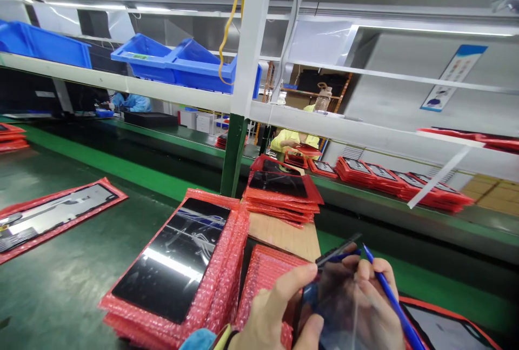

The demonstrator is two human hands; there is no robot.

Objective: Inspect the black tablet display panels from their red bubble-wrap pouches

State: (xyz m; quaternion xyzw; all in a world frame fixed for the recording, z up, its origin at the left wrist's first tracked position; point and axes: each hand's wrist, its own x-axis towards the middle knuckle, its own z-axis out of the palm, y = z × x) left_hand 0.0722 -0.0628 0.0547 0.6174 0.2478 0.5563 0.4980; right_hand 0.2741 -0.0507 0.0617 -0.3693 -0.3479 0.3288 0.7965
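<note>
My left hand (270, 307) is closed on the left edge of a glossy dark screen panel (334, 307), with the thumb over its face and the fingers along its side. My right hand (377, 307) is at the panel's right side, closed around a slim blue pen-like stick (395, 304) whose pointed tip faces up and away. The right fingertips are close to the panel's upper right; whether they touch it I cannot tell. A thin dark strip (339, 250) shows at the panel's far edge. The panel's near end runs out of view.
Left of my hands stands a stack of red bubble bags (227, 263) topped by a black screen (174, 258). Another stack (284, 188) sits ahead on a wooden board (284, 231). A green post (232, 155) rises between benches. Blue bins (186, 64) line the shelf; a yellow-clad person (294, 139) works opposite.
</note>
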